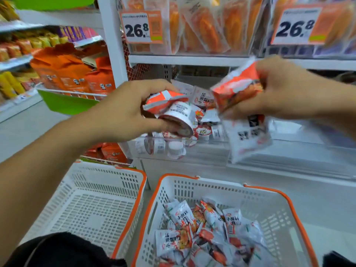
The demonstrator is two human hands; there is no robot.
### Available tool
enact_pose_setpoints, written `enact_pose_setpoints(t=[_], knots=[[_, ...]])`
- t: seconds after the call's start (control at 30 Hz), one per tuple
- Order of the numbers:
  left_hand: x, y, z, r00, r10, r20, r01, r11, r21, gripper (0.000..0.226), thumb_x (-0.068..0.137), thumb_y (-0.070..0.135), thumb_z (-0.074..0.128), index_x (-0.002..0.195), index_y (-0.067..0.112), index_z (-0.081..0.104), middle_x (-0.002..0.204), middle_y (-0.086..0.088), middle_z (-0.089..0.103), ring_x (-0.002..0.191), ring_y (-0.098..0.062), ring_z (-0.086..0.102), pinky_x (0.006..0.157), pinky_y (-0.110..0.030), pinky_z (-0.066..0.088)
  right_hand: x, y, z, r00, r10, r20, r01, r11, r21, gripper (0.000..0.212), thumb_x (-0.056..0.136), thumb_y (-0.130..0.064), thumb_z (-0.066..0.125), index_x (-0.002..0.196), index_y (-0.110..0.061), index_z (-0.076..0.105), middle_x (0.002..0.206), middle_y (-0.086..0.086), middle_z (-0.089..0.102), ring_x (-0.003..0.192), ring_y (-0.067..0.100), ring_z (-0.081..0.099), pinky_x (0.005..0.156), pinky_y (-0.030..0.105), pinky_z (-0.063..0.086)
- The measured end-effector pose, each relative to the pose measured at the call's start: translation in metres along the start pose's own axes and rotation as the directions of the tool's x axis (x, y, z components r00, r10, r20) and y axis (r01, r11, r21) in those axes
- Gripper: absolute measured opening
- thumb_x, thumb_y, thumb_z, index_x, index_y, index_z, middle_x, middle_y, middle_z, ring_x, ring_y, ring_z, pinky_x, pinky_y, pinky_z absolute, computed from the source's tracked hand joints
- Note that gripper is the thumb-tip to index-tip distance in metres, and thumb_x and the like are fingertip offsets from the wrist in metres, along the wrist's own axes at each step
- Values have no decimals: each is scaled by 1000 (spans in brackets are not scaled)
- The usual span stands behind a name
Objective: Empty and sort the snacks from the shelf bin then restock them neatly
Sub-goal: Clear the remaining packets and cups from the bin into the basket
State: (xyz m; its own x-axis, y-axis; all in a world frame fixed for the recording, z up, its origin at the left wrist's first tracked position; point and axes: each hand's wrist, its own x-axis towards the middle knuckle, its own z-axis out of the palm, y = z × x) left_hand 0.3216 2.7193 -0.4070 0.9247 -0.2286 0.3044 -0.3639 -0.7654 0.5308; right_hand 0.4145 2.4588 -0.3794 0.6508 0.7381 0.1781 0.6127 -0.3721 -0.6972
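My left hand (123, 110) grips a small white snack cup (180, 117) together with an orange-and-white packet (163, 101), over the clear shelf bin (202, 155). My right hand (283, 87) holds a bunch of orange-and-white snack packets (237, 91), one white packet (248, 137) dangling below. Inside the bin lie more small cups (203, 131) and packets (204, 98). Below, the right white basket with orange rim (260, 201) holds several white-and-orange packets (210, 232). The left basket (92, 207) shows only its bare perforated floor.
Upper clear bins with orange snack packs (208, 26) and 26.8 price tags (137, 27) hang above. A side shelf at left carries orange bags (73, 74) in a green tray (65, 103). A black sleeve or bag (63, 251) is at bottom left.
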Motion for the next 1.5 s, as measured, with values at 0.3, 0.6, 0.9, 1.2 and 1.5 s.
enact_pose_setpoints(t=[0.3,0.6,0.9,1.2,1.5], knots=[[-67,-38,169,671,-189,717,31,973,228,30,85,48,73,108,34,59,100,8,65,93,-15,61,77,-29,45,-95,119,145,751,425,506,-117,839,-532,35,77,-42,78,64,-23,51,71,-2,61,73,17,57,69,29,46],[7,-33,34,979,-202,-20,203,976,74,10,89,39,70,92,30,70,89,8,71,76,-4,67,72,-22,51,-23,44,65,998,36,52,-20,958,-288,16,83,-33,76,98,-29,71,94,-10,71,80,4,67,63,10,48],[95,-131,26,605,-701,377,411,681,606,85,85,53,70,155,32,26,163,3,18,136,-30,41,92,-43,54,165,65,84,872,304,385,72,698,-712,116,69,-34,90,157,-34,15,160,4,28,144,31,32,115,46,34],[104,-165,48,726,-562,396,167,703,691,92,87,32,75,157,31,16,161,-4,28,141,-27,37,112,-36,36,182,110,120,897,293,330,82,624,-777,118,55,-37,96,151,-32,29,158,8,10,124,41,51,99,46,51],[85,-181,35,837,-454,306,256,819,514,67,77,14,84,131,33,50,131,-5,49,117,-27,51,99,-43,46,170,98,115,859,326,395,174,539,-824,90,63,-31,93,140,-24,46,131,7,52,104,28,56,79,34,50]])
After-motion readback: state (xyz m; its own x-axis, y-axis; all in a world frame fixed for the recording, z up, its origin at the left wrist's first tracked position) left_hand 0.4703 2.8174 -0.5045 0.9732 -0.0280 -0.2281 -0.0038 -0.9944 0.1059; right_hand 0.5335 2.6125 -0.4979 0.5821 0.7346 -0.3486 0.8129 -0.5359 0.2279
